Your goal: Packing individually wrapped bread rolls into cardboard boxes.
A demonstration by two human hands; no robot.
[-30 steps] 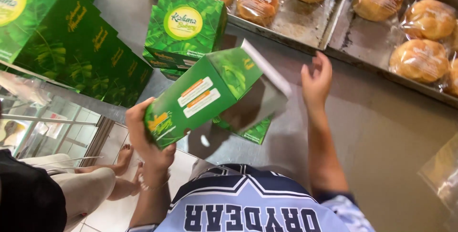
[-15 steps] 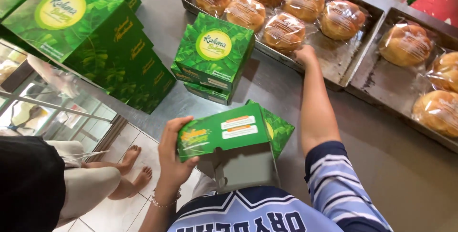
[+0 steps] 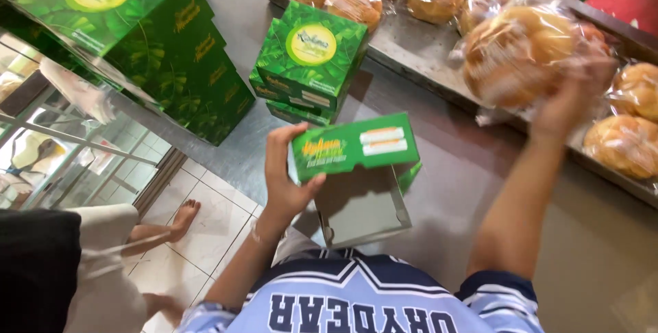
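- Two hands busy: my left hand (image 3: 286, 182) grips an open green carton (image 3: 353, 146) by its end, thumb on the printed side, fingers wrapped behind it.
- That carton sits in the air just above the counter (image 3: 473, 189), held on its side, with its grey lid flap (image 3: 360, 206) hanging open toward me.
- My right hand (image 3: 572, 93) is up over the metal tray (image 3: 418, 52), closed on a wrapped bun (image 3: 524, 55) in clear plastic; the bun is lifted off the tray and blurred.
- More wrapped buns lie in the tray, one at the right edge (image 3: 624, 144) and a row at the back (image 3: 353, 4).
- A short stack of closed green boxes (image 3: 308, 62) stands on the counter just beyond the carton, beside the tray.
- A bigger pile of green boxes (image 3: 157, 45) fills the left of the counter, over a glass display front.
- Below left, a person's bare foot (image 3: 184, 215) rests on the white floor tiles (image 3: 205, 230).
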